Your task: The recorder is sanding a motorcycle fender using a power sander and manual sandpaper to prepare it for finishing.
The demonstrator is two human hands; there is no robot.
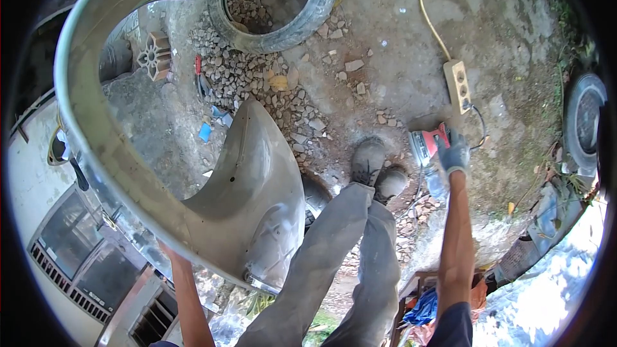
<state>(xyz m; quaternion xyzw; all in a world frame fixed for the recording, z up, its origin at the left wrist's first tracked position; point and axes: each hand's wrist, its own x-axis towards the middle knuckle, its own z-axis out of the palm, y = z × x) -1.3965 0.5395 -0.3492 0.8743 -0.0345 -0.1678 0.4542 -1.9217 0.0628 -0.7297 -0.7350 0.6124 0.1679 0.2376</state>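
Observation:
My right hand, in a grey work glove, is closed on a red electric sander at the right, low by the ground. The sander's pad faces left. Beside it stands a plastic bottle. A large curved vehicle body panel, grey and partly sanded, fills the left side, its long rim arching up and round. My left hand is hidden behind the panel's outer edge; only the forearm and a bit of the wrist show, so its grip cannot be seen.
A beige power strip with a yellow cable lies on the ground above the sander. An old tyre holds rubble, with loose stones around it. A red-handled tool, a clay vent block and another tyre lie about.

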